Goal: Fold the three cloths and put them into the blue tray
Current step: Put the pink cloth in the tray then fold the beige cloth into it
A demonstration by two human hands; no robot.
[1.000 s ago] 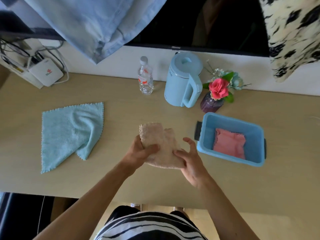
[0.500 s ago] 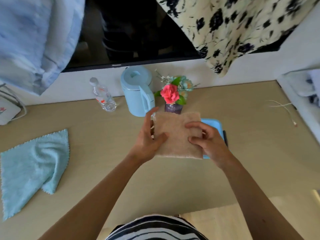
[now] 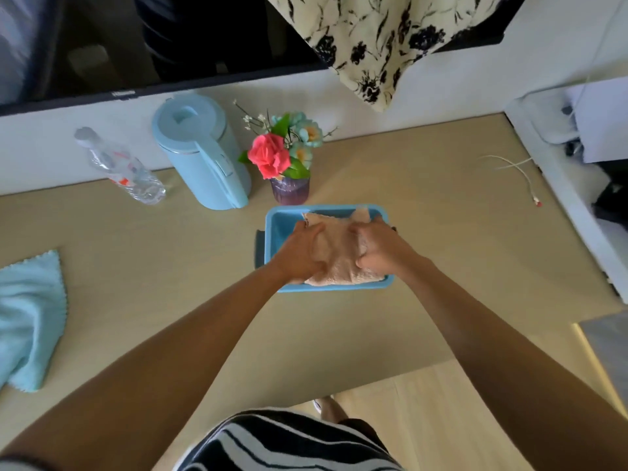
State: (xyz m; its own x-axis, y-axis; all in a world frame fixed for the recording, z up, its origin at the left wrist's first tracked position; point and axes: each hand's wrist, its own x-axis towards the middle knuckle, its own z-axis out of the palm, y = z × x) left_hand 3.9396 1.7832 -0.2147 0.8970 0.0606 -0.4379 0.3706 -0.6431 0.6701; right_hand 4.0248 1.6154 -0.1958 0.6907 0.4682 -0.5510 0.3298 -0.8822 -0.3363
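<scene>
The folded beige cloth (image 3: 339,253) lies inside the blue tray (image 3: 282,222) at the middle of the table. My left hand (image 3: 300,253) grips its left side and my right hand (image 3: 380,248) grips its right side, both pressing it down into the tray. The pink cloth seen earlier in the tray is hidden under the beige one. A light blue cloth (image 3: 30,317) lies loose and partly turned over at the table's left edge, far from both hands.
Behind the tray stand a purple vase with flowers (image 3: 289,164), a light blue kettle (image 3: 204,151) and a lying water bottle (image 3: 122,168). A white cable (image 3: 520,175) lies at the far right. A dark screen and hanging fabrics line the back wall.
Both hands carried the folded beige cloth from in front of me rightwards and lowered it into the blue tray, covering the pink cloth. The view shifted to the right.
</scene>
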